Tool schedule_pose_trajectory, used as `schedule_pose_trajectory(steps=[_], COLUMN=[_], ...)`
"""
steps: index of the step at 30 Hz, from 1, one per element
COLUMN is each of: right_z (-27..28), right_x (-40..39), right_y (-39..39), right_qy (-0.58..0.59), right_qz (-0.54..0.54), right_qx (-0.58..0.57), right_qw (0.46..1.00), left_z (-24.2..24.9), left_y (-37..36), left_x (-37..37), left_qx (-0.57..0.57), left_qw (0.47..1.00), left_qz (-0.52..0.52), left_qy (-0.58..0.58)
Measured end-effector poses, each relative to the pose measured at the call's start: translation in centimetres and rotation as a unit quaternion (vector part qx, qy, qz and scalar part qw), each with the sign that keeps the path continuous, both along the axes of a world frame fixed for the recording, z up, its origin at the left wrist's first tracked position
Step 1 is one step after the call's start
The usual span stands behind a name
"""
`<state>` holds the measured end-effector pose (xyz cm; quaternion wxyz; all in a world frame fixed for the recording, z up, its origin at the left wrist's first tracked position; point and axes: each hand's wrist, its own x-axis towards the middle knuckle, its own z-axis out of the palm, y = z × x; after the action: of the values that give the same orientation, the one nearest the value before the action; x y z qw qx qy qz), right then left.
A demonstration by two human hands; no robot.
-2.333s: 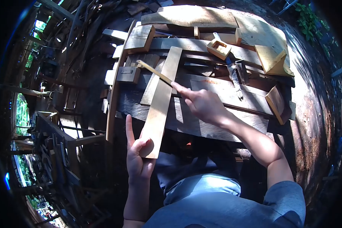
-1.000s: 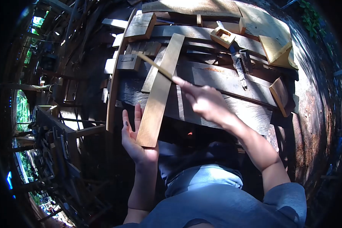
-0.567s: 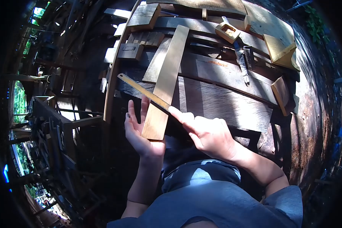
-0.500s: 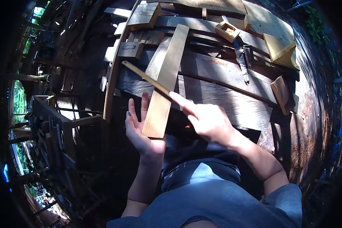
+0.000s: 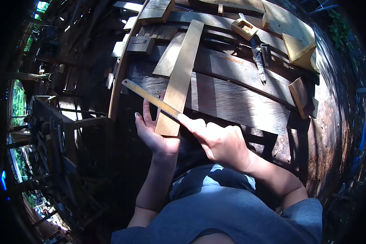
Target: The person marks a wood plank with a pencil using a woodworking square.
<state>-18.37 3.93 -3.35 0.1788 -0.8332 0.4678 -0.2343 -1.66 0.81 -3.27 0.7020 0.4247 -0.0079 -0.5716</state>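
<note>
A long, flat wooden board (image 5: 182, 67) slants away from me, its far end lying over the planks of the bench. Under its near end, my left hand (image 5: 153, 136) is palm up and bears the board, fingers stretched along and partly behind it. My right hand (image 5: 221, 140) grips the near end of a narrow, flat, yellowish ruler-like strip (image 5: 150, 98), with the index finger extended along it. This strip crosses the board diagonally close to the board's near end, and its far tip, which has a small hole, sticks out to the left. The gripped end is hidden in my fist.
Weathered planks (image 5: 240, 97) form the bench top. On it are a wooden hand plane (image 5: 140, 44), a hollowed wooden block (image 5: 245, 28), an angled wooden piece (image 5: 300, 51) and a small upright board (image 5: 299, 97). A large log (image 5: 329, 134) lies at right, wooden framing (image 5: 55, 114) at left.
The strip has slid down the board toward its near end, my right hand moving with it. The left hand still bears the board from below.
</note>
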Motion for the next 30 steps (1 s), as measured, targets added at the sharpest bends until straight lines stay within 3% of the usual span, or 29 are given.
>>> schedule_pose_trajectory(steps=[2,6,8,10,14,20,22,23,25,26,30], right_z=[-2.0,-1.0,-2.0,-2.3,1.5,-1.4,-2.1,-2.1,-1.4,-1.0,1.3], right_x=[0.4,0.8,1.0,0.6,-0.8,0.9,1.3,1.3,1.0,0.5,-1.1], right_y=[-2.9,-9.7,-8.5,-4.2,3.2,-4.3,-5.9,-5.3,-2.0,-0.1,3.4], right_qy=[-0.059,-0.041,-0.059,-0.064,-0.032,-0.089,-0.104,-0.108,-0.079,-0.046,-0.056], right_qz=[-0.043,-0.126,-0.12,-0.047,0.069,-0.022,-0.025,-0.021,-0.016,0.019,0.064], right_qx=[-0.026,0.202,0.189,0.003,0.112,0.02,0.045,0.004,0.032,-0.028,0.078], right_qw=[0.997,0.97,0.973,0.997,0.991,0.996,0.993,0.994,0.996,0.998,0.993], left_z=[0.5,0.0,0.2,0.4,-0.3,0.0,0.2,-0.3,-0.2,-0.4,0.1], left_y=[0.1,0.5,0.4,-0.2,0.3,0.1,-0.2,-0.3,-0.5,-0.5,-0.4], left_x=[-0.8,-1.1,-0.9,-0.8,-0.4,-1.1,-0.9,-0.5,-0.2,-0.2,-0.7], left_qx=[0.002,0.0,0.011,-0.002,-0.042,-0.017,0.009,-0.019,-0.041,-0.056,-0.07], left_qw=[1.0,1.0,1.0,1.0,0.997,0.999,1.0,0.999,0.999,0.998,0.994], left_qz=[-0.005,-0.012,-0.021,-0.009,-0.029,-0.009,0.026,0.01,-0.001,-0.005,-0.021], left_qy=[-0.021,-0.006,-0.015,-0.016,-0.051,-0.041,-0.013,-0.036,-0.031,-0.025,-0.076])
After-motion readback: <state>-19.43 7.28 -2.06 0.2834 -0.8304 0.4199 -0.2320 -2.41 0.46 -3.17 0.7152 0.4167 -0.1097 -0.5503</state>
